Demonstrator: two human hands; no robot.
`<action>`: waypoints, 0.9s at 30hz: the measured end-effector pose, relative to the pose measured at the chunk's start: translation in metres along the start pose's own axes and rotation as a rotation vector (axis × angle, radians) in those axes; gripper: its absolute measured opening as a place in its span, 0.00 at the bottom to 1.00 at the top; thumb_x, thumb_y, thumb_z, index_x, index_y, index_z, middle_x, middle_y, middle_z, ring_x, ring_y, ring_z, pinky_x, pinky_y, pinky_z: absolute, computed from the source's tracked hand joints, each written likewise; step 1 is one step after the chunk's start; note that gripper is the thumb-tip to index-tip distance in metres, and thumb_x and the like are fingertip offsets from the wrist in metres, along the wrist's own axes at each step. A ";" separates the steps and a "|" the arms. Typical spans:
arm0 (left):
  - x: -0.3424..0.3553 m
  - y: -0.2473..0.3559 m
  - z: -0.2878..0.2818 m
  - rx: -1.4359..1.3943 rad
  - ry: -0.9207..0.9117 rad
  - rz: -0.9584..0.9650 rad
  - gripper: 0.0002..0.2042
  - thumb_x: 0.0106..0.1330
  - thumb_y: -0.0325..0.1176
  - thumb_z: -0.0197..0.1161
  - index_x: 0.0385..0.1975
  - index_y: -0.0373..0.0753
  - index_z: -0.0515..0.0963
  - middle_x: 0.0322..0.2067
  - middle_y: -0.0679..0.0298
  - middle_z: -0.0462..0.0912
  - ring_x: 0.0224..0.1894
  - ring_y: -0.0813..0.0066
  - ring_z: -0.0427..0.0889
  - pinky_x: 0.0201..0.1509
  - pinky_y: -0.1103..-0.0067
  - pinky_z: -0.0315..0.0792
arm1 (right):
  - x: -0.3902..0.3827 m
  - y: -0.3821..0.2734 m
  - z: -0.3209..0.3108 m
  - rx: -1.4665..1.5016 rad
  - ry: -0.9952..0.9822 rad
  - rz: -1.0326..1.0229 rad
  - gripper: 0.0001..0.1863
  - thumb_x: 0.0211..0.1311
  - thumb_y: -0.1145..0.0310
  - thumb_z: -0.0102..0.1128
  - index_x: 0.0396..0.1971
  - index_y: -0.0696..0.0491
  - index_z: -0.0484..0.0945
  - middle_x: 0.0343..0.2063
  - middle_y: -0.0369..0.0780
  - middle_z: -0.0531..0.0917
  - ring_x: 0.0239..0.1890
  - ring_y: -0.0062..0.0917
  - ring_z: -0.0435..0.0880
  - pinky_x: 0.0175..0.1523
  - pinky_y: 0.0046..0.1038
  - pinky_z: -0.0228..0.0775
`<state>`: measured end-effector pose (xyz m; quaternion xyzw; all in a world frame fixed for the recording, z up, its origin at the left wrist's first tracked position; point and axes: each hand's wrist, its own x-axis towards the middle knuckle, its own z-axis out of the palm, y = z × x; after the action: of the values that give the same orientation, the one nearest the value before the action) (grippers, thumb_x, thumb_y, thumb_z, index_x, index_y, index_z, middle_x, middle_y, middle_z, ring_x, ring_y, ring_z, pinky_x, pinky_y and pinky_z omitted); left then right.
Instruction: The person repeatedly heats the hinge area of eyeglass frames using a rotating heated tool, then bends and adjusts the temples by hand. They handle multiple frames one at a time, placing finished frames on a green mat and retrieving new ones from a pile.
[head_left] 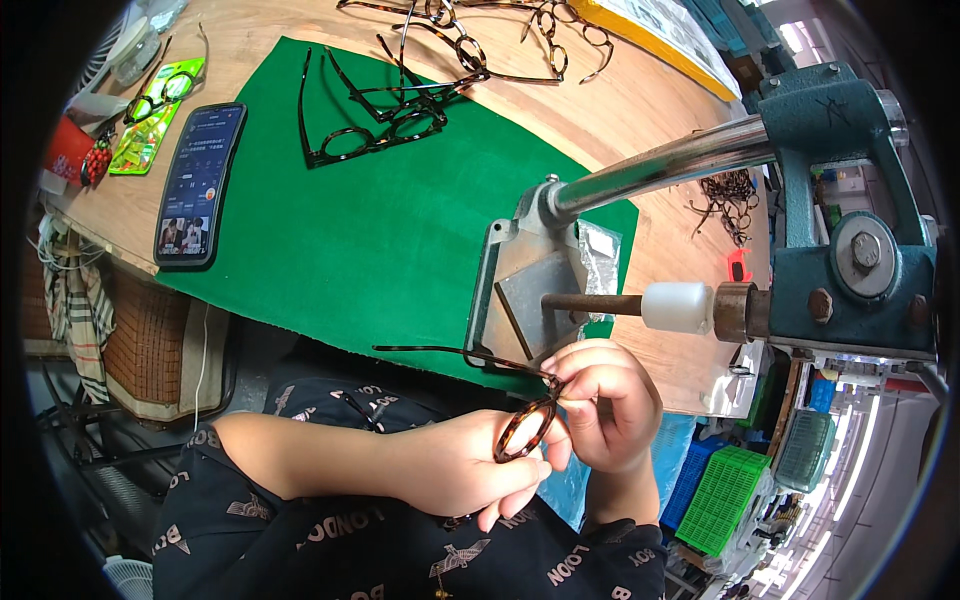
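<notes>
A tortoiseshell eyeglass frame (527, 430) is held between my two hands, just in front of the table's near edge. My left hand (480, 462) grips it by a rim, fingers curled round the lower part. My right hand (608, 400) pinches it near the hinge, thumb against fingers. One temple arm (450, 350) stretches left from there, over the green mat (280, 260). Part of the frame is hidden behind my fingers. Right beside my right hand stands a teal bench press (840, 150) with a steel column, a base plate and a white plastic sleeve (678, 306).
More dark glasses frames (375, 135) lie on the mat and along the table's far side. A phone (200, 185) rests at the left, near a green packet (158, 115). A pile of frame parts (730, 200) sits behind the press. Green crates (725, 498) stand low at the right.
</notes>
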<state>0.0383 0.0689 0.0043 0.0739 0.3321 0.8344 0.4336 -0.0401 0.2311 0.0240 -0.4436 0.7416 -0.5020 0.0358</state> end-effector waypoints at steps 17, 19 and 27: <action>-0.002 0.007 -0.005 -0.043 -0.086 -0.034 0.07 0.65 0.27 0.44 0.40 0.32 0.63 0.19 0.59 0.76 0.16 0.79 0.75 0.14 0.88 0.64 | 0.001 0.004 0.002 0.108 0.048 0.039 0.05 0.46 0.83 0.60 0.25 0.60 0.75 0.25 0.44 0.79 0.31 0.35 0.81 0.38 0.30 0.74; -0.002 0.008 -0.003 -0.050 -0.081 -0.033 0.07 0.66 0.27 0.44 0.40 0.32 0.63 0.19 0.59 0.76 0.16 0.79 0.76 0.15 0.89 0.64 | 0.001 0.003 0.001 0.151 0.036 0.087 0.05 0.47 0.83 0.60 0.26 0.60 0.75 0.25 0.43 0.79 0.32 0.33 0.81 0.39 0.29 0.74; -0.003 0.009 -0.002 -0.027 -0.106 -0.049 0.07 0.66 0.28 0.44 0.39 0.33 0.63 0.19 0.59 0.76 0.16 0.80 0.75 0.15 0.89 0.63 | 0.002 0.004 -0.008 1.002 -0.120 0.713 0.12 0.59 0.80 0.53 0.43 0.62 0.71 0.34 0.43 0.81 0.40 0.23 0.80 0.48 0.24 0.71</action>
<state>0.0326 0.0620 0.0088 0.1038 0.2991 0.8230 0.4717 -0.0478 0.2359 0.0251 -0.1251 0.5152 -0.7204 0.4472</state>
